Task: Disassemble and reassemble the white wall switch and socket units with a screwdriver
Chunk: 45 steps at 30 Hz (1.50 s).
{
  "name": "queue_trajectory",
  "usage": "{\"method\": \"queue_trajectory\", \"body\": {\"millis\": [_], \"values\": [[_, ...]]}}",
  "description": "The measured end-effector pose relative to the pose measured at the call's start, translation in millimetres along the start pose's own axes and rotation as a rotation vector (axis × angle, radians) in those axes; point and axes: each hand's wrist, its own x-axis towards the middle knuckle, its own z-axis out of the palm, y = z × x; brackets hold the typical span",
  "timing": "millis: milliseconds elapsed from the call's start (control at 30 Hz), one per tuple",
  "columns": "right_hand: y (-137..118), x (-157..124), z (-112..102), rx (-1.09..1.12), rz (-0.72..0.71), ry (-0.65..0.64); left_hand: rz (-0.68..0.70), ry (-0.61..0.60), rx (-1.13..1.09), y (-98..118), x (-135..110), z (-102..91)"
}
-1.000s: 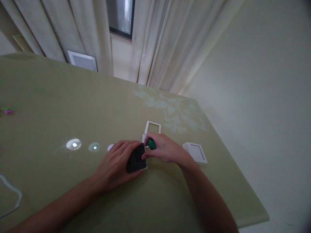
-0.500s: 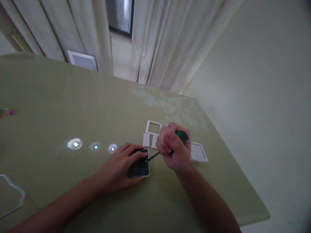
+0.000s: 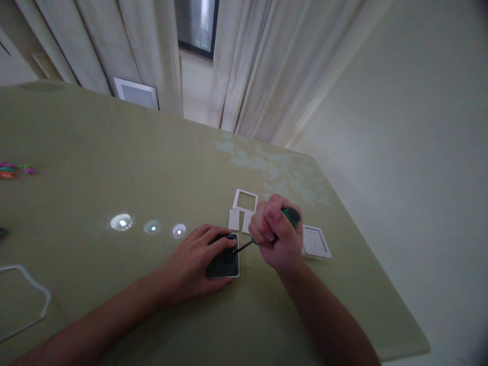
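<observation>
My left hand (image 3: 190,264) rests on a dark square switch module (image 3: 224,263) lying flat on the green tablecloth (image 3: 114,168), fingers wrapped round its left and far edges. In my right hand (image 3: 275,235), closed in a fist, is a green-handled screwdriver (image 3: 292,215); its thin metal shaft (image 3: 243,247) slants down to the module's right edge. Just beyond lie a white square frame (image 3: 246,200) and two small white rocker plates (image 3: 239,220).
A white switch plate (image 3: 316,242) lies right of my right hand, near the table's right edge. Three light spots (image 3: 152,226) shine on the cloth. A white wire-like outline (image 3: 23,300) sits at the left front; small coloured bits (image 3: 13,169) at far left. Curtains hang behind.
My right hand lifted from the module into a fist round the screwdriver and brought its tip to the module's right edge. The module now lies flat under my left hand. The view shifted slightly.
</observation>
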Motion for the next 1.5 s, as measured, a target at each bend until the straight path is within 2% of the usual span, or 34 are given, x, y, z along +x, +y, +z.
{"method": "queue_trajectory", "body": {"millis": [667,767,1000,1233,1500], "values": [[-2,-1,1,-0.024,-0.004,0.007,-0.005,-0.035,0.009,5,3,-4.4],[-2,0,1,-0.043,-0.003,0.064,-0.002,-0.040,-0.002,5,2,-4.3],[1,7,3,-0.149,-0.071,0.302,-0.012,-0.021,-0.047,3,4,-1.8],[3,11,3,-0.114,-0.042,0.354,-0.010,-0.026,-0.038,3,3,-1.5],[7,13,3,-0.245,-0.100,0.605,-0.043,-0.053,-0.091,5,5,-3.1]]}}
